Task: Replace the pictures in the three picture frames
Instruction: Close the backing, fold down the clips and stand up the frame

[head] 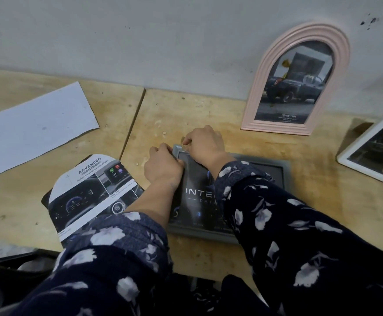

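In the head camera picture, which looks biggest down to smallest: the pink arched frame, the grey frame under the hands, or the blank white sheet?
1. Blank white sheet
2. Pink arched frame

The grey frame is largely hidden by hands and sleeves and lies nearer the camera, so it stays unranked.

Both hands (pixel 163 165) (pixel 205 142) on grey frame (pixel 283 169) corner

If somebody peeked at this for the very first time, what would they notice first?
Probably the two hands, left hand and right hand, gripping the far corner of a grey picture frame lying flat on the wooden table. Next, the pink arched frame leaning on the wall at the back right, holding a pickup truck picture. A cut-out car brochure page lies to the left.
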Demonstrator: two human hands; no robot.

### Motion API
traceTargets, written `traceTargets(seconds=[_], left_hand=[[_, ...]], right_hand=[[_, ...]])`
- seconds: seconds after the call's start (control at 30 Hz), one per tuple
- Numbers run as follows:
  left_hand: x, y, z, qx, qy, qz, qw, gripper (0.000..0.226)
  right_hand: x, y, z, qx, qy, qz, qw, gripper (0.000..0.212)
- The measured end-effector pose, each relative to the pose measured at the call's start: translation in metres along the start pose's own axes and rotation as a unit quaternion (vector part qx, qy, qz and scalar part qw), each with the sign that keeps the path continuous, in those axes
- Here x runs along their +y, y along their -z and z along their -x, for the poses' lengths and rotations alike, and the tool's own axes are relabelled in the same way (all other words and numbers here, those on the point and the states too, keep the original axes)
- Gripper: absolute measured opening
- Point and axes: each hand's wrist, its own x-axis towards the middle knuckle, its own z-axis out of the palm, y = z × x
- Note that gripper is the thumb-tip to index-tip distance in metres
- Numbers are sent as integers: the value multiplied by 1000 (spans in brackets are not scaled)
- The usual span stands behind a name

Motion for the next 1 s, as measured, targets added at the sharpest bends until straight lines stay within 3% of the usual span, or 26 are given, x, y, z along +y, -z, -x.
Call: traceTargets(seconds=[0.43,0.67,1.0], left_hand=[[2,-1,5,-15,-17,-14,1000,35],[2,-1,5,-17,-21,-19,999,41],[6,-5,5,-9,-16,-44,999,44]], right_hand=[[67,19,44,18,-83,40,996,40],[102,26,68,72,-98,87,989,25],[151,27,93,158,-119,152,968,29]])
